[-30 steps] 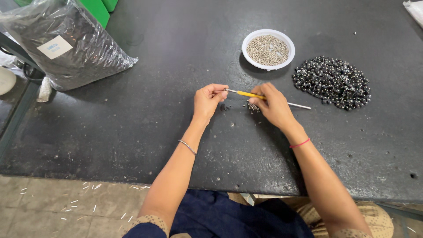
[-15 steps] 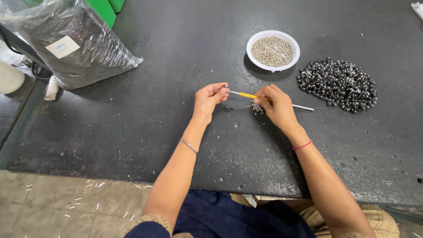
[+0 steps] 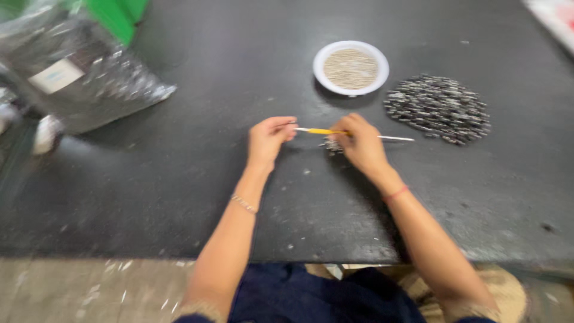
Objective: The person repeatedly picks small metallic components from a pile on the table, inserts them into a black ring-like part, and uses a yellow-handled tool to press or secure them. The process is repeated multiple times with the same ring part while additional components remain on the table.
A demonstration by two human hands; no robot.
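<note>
**Both hands on the yellow tool**

The right hand [image 3: 359, 143] was closed around a thin tool [image 3: 335, 132] with a yellow grip, holding it level just above the dark tabletop [image 3: 179, 179]. The left hand [image 3: 269, 139] pinched at the tool's pale tip, fingers curled in (what sat between the fingertips was too small and blurred to tell). A few small dark pieces [image 3: 330, 146] lay on the tabletop just under the right hand. Beyond the hands stood a white dish [image 3: 351, 67] of pale beads, and beside it, to the right, a pile of dark beads [image 3: 438, 107]. A clear plastic bag [image 3: 78, 84] of dark stuff lay well apart on the left.
</note>
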